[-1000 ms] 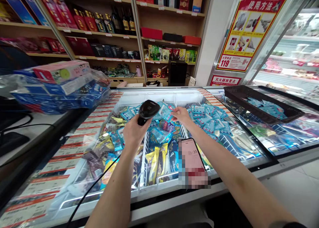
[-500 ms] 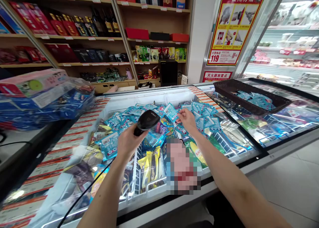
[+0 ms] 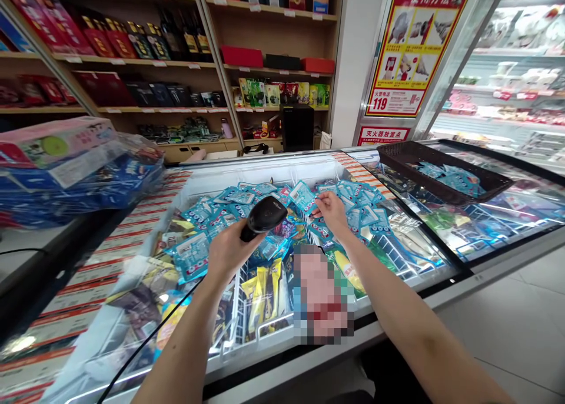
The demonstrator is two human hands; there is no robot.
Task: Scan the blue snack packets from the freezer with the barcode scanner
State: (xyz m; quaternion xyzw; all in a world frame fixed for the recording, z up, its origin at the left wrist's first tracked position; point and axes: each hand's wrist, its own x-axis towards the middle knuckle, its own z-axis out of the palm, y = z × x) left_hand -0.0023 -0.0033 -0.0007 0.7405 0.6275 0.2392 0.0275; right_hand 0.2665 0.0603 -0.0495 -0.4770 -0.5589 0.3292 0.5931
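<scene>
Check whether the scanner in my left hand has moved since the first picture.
Yes: the scanner has shifted slightly rightward, judged against the yellow packets in the freezer.

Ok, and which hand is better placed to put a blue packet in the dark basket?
Probably the right hand: it holds a blue packet and is nearer the dark basket. The left hand is farther away and occupied, gripping the scanner.

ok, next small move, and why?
Probably turn the black scanner in the left hand slightly toward the blue packet: the right hand pinches that packet by an edge, its pale, barcode-like patch is uncovered, and a gap shows between scanner and packet.
</scene>
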